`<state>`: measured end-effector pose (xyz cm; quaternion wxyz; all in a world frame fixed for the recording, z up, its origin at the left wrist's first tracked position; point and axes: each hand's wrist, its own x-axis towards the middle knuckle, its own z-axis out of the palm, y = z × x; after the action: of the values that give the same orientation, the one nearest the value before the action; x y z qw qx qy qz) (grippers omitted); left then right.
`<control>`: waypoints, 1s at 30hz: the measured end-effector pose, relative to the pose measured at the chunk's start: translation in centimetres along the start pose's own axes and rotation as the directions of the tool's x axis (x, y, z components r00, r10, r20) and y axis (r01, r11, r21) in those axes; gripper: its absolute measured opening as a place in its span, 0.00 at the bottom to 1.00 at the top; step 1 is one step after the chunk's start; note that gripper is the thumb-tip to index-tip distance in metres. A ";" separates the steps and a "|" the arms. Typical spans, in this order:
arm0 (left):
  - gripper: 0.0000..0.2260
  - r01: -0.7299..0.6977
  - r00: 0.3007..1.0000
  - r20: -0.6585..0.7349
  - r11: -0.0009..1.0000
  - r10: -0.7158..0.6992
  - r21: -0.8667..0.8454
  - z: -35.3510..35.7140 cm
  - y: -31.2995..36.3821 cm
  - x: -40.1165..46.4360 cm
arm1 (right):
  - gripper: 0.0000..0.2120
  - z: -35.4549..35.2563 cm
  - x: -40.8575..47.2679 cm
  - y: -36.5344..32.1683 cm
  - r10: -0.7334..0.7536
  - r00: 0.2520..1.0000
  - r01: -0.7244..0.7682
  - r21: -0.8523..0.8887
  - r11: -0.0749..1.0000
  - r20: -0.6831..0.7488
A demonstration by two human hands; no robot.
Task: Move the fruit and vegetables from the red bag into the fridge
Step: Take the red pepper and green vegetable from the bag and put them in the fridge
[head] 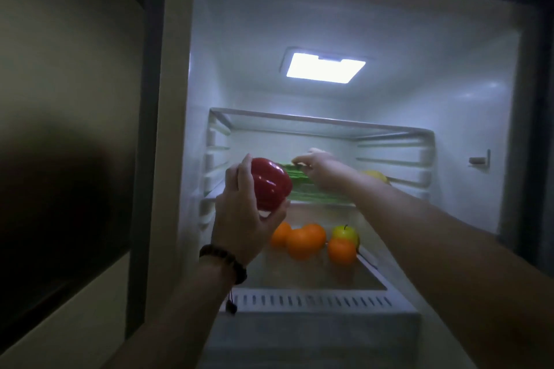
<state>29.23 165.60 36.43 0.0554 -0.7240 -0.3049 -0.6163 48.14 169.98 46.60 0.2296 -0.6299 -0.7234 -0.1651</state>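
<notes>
Here the pepper [271, 183], red and glossy, sits in the left hand [242, 216], fingers and thumb curled round it, held up in front of the fridge [449, 99] at the level of the middle shelf [317, 204]. Just behind it the right hand [317, 166] reaches deeper in, fingertips pinching the top of a leafy green bundle [302, 189] that lies on that shelf; it is blurred, so what kind of greens I cannot tell. A yellow fruit [376, 176] shows at the shelf's right end, partly hidden by the right forearm. Below, in the open drawer [311, 301], lie three oranges [302, 241] and a yellow-red apple [346, 234], close together. The red bag is out of view.

The step in hand looks like settling the greens, then placing the pepper. To do it well, I would press the greens flat and toward the back so they free the shelf's front left, and let go only once they lie still. Then the pepper should go in on its broad base, beside the greens rather than on them, since a round, smooth thing will likely roll off a soft heap. The left wrist should stay clear of the shelf edge while going in.
</notes>
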 end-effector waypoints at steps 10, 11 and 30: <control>0.43 -0.009 1.000 -0.020 1.000 0.009 -0.003 0.1 -1.0 -0.4 | 0.15 4.8 9.3 1.7 -0.034 0.973 0.055 -0.086 0.995 0.228; 0.43 -0.011 1.000 -0.023 1.000 0.011 0.003 0.1 -1.1 -0.4 | 0.16 5.5 9.5 2.1 -0.025 0.970 0.048 -0.089 0.995 0.241; 0.42 -0.077 0.997 0.025 0.997 0.077 0.012 -0.3 -0.1 -0.6 | 0.23 0.8 -3.0 1.1 -0.073 0.997 0.064 0.207 0.976 0.035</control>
<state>28.94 165.32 35.94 0.0802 -0.7422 -0.2813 -0.6029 49.45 168.05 44.29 0.2723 -0.5809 -0.7625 -0.0838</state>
